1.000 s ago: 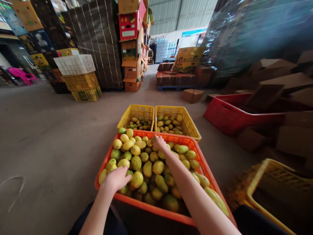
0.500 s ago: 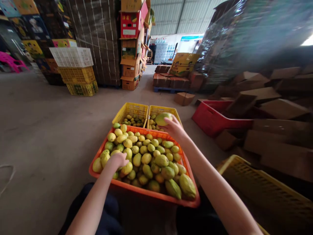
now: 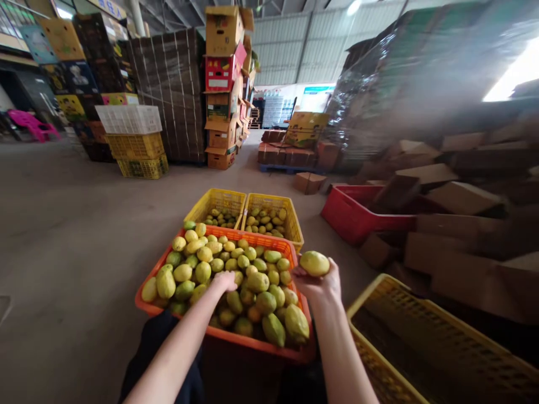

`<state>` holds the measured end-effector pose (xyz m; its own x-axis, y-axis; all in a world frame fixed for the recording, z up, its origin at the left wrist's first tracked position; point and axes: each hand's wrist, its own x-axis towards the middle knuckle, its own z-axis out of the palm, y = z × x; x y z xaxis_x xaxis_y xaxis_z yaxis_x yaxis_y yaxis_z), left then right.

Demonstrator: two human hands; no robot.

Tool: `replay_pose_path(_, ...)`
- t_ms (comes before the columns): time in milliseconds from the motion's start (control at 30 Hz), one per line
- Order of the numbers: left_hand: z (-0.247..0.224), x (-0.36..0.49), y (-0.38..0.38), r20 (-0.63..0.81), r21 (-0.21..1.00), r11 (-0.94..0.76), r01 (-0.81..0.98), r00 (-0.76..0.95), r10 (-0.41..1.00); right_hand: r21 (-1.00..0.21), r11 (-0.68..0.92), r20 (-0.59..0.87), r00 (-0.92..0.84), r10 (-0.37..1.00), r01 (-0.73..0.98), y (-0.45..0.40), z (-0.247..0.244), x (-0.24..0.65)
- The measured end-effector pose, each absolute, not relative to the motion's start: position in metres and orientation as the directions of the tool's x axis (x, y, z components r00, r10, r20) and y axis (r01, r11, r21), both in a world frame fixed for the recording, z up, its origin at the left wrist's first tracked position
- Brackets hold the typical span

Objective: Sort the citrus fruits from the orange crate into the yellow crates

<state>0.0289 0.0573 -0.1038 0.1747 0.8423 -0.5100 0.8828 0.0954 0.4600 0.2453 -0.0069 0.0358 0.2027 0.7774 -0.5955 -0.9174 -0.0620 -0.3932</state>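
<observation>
Yellow-green oval fruits (image 3: 256,282) in the orange plastic crate (image 3: 248,343) lie under our left grip (image 3: 226,280), whose blurred hold we cannot tell; our loosely curled right grip (image 3: 322,285) cradles a pale-yellow oval fruit (image 3: 314,263) in its palm

Fruit (image 3: 256,282) lies in a tub (image 3: 236,338), with two crates (image 3: 244,212) behind, perhaps touching.

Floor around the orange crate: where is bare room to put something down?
The widest bare patch: floor left of the orange crate, up to the stacked white and yellow crates. A smaller one lies between the two far yellow crates and the tall carton stack. The right side is crowded with a red tub, loose cardboard and another yellow crate.
</observation>
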Motion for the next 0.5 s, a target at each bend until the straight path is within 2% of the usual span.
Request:
replay_pose_path(100, -0.108, 0.041, 0.061, -0.458, 0.377, 0.066, 0.924, 0.124, 0.88, -0.36, -0.109, -0.587, 0.133, 0.799, -0.927, -0.011, 0.04, 0.245)
replay_pose_path(200, -0.114, 0.05, 0.065, -0.408, 0.364, 0.036, 0.931, 0.125, 0.905, -0.358, -0.104, -0.564, 0.127, 0.816, -0.928, -0.016, 0.043, 0.249)
replay_pose_path(500, -0.11, 0.074, 0.065, -0.269, 0.505, -0.229, 0.832, 0.403, 0.875, -0.3, -0.01, -0.598, 0.18, 0.781, -0.954, -0.021, 0.047, 0.264)
